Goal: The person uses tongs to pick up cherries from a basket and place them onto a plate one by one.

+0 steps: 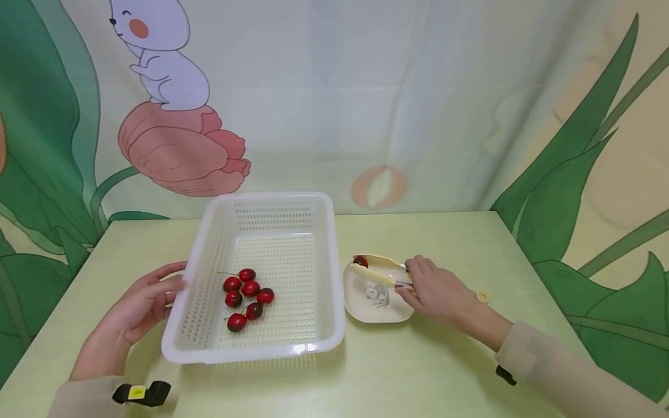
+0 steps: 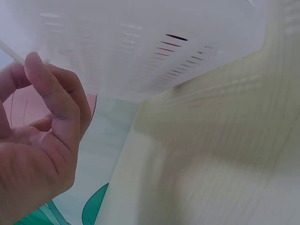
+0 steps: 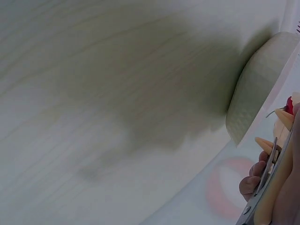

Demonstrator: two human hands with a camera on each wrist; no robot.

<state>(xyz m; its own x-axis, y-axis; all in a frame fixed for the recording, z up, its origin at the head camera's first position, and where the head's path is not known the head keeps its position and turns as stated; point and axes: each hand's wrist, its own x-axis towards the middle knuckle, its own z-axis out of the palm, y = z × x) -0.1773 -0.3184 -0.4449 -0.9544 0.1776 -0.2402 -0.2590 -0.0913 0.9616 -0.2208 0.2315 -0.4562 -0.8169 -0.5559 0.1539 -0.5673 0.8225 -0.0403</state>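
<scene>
A white plastic basket [image 1: 335, 290] holds several dark red cherries [image 1: 237, 322], some with stems. At its left side, my left hand [image 1: 135, 307] grips the rim; the left wrist view shows thumb and fingers pinching the edge. My right hand [image 1: 439, 293] holds pale yellow tongs [image 1: 375, 276] with metal parts. A single cherry [image 1: 360, 262] sits between the tong tips, over the far left part of a small cream plate [image 1: 366, 314] with a panda drawing. In the right wrist view, part of this cherry shows beside the tong tips [image 3: 284, 118].
The basket and plate stand side by side on a light wood-grain table [image 1: 418, 371]. Behind the table's far edge hangs a curtain [image 1: 292, 116] printed with a white animal, flowers and green leaves. A ring at the tongs' handle end [image 1: 482, 297] sticks out past the right hand.
</scene>
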